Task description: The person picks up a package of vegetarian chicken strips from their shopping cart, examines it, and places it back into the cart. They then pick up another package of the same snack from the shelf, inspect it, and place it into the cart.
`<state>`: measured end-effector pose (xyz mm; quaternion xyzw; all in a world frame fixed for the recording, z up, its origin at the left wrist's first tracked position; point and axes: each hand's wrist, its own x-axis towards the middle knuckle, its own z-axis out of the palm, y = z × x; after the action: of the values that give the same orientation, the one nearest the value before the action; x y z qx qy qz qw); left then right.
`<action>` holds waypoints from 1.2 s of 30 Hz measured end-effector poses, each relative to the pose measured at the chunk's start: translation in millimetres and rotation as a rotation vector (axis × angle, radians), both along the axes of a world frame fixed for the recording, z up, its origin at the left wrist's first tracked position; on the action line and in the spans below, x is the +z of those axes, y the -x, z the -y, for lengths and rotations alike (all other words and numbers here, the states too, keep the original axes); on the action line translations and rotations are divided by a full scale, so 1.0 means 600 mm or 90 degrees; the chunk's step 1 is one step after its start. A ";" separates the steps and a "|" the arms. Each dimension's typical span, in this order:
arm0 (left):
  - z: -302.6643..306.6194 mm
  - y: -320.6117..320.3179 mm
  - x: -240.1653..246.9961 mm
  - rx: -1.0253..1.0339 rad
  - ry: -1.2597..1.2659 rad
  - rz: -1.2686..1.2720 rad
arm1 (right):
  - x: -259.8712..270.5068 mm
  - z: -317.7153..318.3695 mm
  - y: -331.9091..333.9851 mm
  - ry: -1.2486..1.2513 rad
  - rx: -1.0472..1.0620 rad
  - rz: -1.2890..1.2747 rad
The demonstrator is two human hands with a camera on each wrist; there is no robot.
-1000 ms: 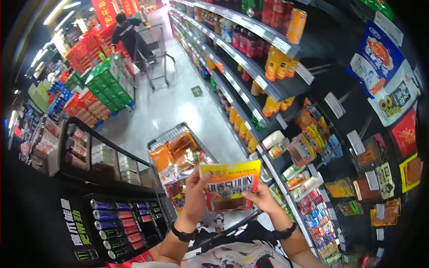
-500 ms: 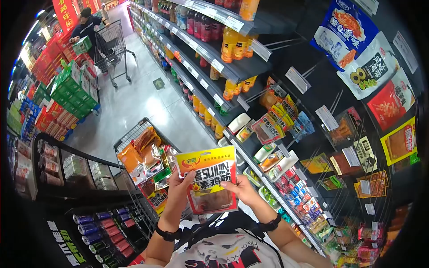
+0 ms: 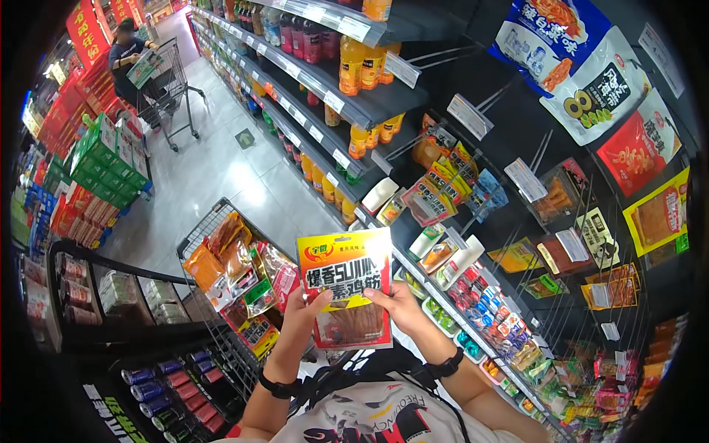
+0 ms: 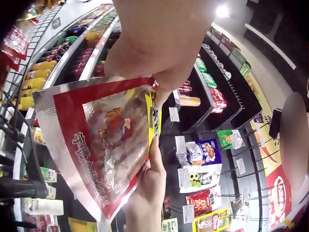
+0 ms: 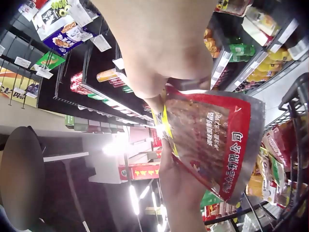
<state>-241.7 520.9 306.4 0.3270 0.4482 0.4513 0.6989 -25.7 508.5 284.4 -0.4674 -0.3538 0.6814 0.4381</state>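
A flat snack packet point(image 3: 347, 269), yellow above and red-edged below with a clear window showing brown food, is held upright in front of the chest, its printed front toward the head camera. My left hand point(image 3: 301, 316) grips its left side, thumb over the front. On the opposite side my right hand point(image 3: 402, 306) pinches it likewise, thumb near the middle of the label. Both hands' other fingers are hidden behind the packet. The left wrist view shows the packet's lower part point(image 4: 116, 135) close up; the right wrist view shows its red-bordered window point(image 5: 207, 135).
Just left of the packet stands a shopping cart point(image 3: 193, 238) loaded with several snack packs point(image 3: 235, 255). Drink shelves point(image 3: 325, 96) and hanging snack bags point(image 3: 591, 96) line the right side. Racked cans point(image 3: 159, 387) are at lower left. Farther up the aisle a person point(image 3: 127, 59) stands by another cart point(image 3: 173, 88).
The packet has tilted up so its front faces the head camera squarely, still gripped by both hands. The view has swung right. The far person has moved a green box toward their cart.
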 end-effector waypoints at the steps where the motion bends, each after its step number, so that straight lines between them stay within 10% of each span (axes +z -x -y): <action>1: 0.000 -0.003 -0.001 0.001 0.001 0.000 | -0.001 0.001 -0.002 0.004 -0.002 0.002; 36: -0.111 -0.103 -0.081 -0.160 -0.058 -0.100 | -0.043 -0.027 -0.107 -0.040 -0.181 0.001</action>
<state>-179.8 587.3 258.0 0.4463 0.4364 0.3531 0.6970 38.5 524.8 258.7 -0.4995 -0.3052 0.6008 0.5445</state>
